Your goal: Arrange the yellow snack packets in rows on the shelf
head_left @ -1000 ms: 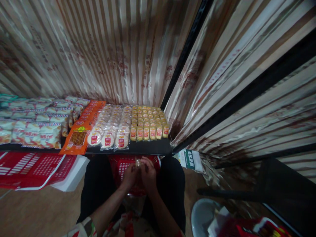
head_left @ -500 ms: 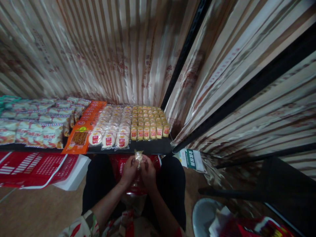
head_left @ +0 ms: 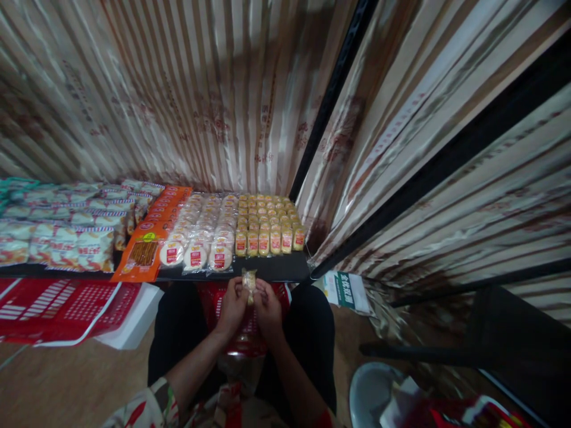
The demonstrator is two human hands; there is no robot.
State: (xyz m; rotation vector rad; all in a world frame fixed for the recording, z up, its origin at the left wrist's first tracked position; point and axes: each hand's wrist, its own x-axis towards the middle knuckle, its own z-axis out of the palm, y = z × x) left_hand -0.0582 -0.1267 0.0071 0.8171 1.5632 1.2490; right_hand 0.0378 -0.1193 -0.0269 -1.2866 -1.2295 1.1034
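Your left hand [head_left: 232, 308] and right hand [head_left: 268, 309] pinched the packet [head_left: 248, 282] between them. It had come up from near-hidden into plainer view, by the shelf [head_left: 279, 271] edge ahead, leaving more open to inspection.

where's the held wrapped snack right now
In the head view, the wrapped snack is held at lower centre between left hand and right hand, near the black shelf.
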